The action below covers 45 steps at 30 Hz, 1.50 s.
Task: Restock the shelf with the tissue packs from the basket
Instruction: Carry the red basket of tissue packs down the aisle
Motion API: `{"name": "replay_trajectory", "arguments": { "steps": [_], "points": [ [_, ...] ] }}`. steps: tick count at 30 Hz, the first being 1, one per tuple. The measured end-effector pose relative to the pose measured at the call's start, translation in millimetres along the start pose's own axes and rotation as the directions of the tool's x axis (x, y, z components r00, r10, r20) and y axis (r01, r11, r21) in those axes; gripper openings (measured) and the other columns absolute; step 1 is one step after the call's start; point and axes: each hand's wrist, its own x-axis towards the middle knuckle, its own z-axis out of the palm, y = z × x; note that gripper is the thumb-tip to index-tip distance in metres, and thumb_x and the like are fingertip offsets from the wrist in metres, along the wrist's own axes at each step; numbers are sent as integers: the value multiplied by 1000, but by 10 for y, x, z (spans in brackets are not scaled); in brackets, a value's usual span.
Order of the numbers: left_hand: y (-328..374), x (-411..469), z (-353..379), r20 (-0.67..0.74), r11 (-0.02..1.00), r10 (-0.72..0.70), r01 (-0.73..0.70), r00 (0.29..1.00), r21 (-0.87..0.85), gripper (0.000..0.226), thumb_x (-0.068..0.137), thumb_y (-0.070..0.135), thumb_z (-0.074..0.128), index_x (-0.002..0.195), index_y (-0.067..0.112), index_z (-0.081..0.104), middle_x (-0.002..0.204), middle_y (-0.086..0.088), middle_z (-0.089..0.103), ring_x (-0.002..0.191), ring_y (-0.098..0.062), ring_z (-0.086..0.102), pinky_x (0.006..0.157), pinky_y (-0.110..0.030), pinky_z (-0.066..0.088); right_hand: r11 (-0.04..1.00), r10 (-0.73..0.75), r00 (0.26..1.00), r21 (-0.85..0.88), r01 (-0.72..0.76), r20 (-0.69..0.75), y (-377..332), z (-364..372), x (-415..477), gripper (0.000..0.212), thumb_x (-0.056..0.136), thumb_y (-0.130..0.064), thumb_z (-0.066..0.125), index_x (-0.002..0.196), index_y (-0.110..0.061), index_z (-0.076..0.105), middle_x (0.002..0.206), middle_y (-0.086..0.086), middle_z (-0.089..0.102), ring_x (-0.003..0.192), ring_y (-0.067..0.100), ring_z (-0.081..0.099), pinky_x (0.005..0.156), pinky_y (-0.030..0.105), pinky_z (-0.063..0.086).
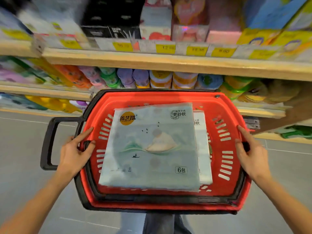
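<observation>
Head view: left hand and right hand gripped red basket rims, fingers curled; tissue packs unloaded yet. Next: free one hand, lift top pack.

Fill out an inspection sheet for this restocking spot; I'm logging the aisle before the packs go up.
Surface: grey floor, bare where visible.
Job's things: red basket holds a pale green tissue pack lying flat over a second pack; shelf above is already stocked.
Clutter: nothing seen.
Grippers: left hand and right hand grip the basket's side rims.
Cables: nothing seen.
Surroundings: yellow price tags blurred; black basket handle sticks out left.
</observation>
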Motion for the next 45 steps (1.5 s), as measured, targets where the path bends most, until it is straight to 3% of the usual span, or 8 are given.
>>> {"name": "replay_trajectory", "arguments": {
  "steps": [6, 12, 19, 25, 31, 36, 38, 45],
  "points": [
    [482, -599, -1298, -105, 1000, 10, -13, 994, -27, 46, 83, 21, 65, 126, 31, 54, 105, -22, 59, 83, -27, 60, 85, -39, 46, 987, -150, 988, 54, 153, -47, -904, -958, -467, 39, 92, -23, 47, 131, -21, 47, 120, 14, 62, 95, 30, 62, 80, 42, 52],
    [557, -1298, -2365, -208, 999, -1, -7, 978, -40, 43, 82, 25, 65, 124, 33, 57, 111, -18, 64, 90, -32, 63, 82, -42, 50, 947, -315, 949, 53, 316, -22, -1700, -1689, -861, 40, 91, -15, 50, 130, -19, 49, 121, 10, 62, 85, 22, 59, 71, 32, 42],
    [472, -2015, -3292, -356, 998, -60, 51, 933, -35, 37, 83, 22, 65, 120, 25, 61, 93, -23, 68, 64, -23, 48, 62, -35, 38, 877, -480, 876, 61, 477, 51, -2613, -1899, -1089, 42, 88, -13, 54, 129, -15, 51, 128, 12, 58, 109, 30, 59, 88, 37, 43],
    [169, -2538, -3832, -461, 986, -158, 165, 873, -26, 34, 84, 21, 64, 118, 20, 63, 95, -31, 67, 58, -21, 40, 61, -34, 31, 812, -584, 801, 72, 580, 132, -3398, -1668, -1254, 43, 86, -11, 55, 128, -15, 53, 116, 15, 65, 89, 32, 64, 67, 27, 37],
    [-471, -2892, -4246, -526, 954, -285, 288, 801, -79, 33, 83, 24, 65, 116, 21, 64, 91, -17, 69, 74, -28, 58, 65, -35, 37, 737, -671, 702, 119, 665, 237, -4303, -1122, -1316, 43, 84, -18, 57, 127, -21, 54, 109, 17, 68, 95, 28, 64, 82, 38, 46],
    [-1000, -3026, -4680, -571, 918, -376, 379, 730, -119, 32, 82, 25, 66, 114, 23, 66, 82, -19, 67, 71, -29, 57, 63, -36, 37, 666, -738, 603, 178, 725, 303, -5032, -597, -1550, 45, 86, -20, 56, 130, -21, 51, 107, 7, 67, 70, 15, 60, 61, 32, 43],
    [-1241, -3059, -4846, -587, 901, -405, 413, 701, -129, 33, 81, 27, 67, 113, 24, 67, 81, -16, 66, 72, -28, 57, 66, -37, 40, 632, -766, 563, 205, 747, 310, -5313, -384, -1661, 45, 87, -20, 55, 132, -21, 49, 119, 7, 63, 75, 14, 58, 59, 32, 40],
    [-1898, -3251, -5338, -639, 864, -475, 459, 605, -207, 35, 82, 26, 66, 117, 24, 64, 103, -15, 68, 92, -30, 61, 77, -37, 42, 572, -809, 472, 286, 768, 351, -6288, 329, -2006, 45, 85, -21, 56, 129, -23, 52, 124, 7, 61, 104, 25, 61, 87, 40, 48]
  ]
}}
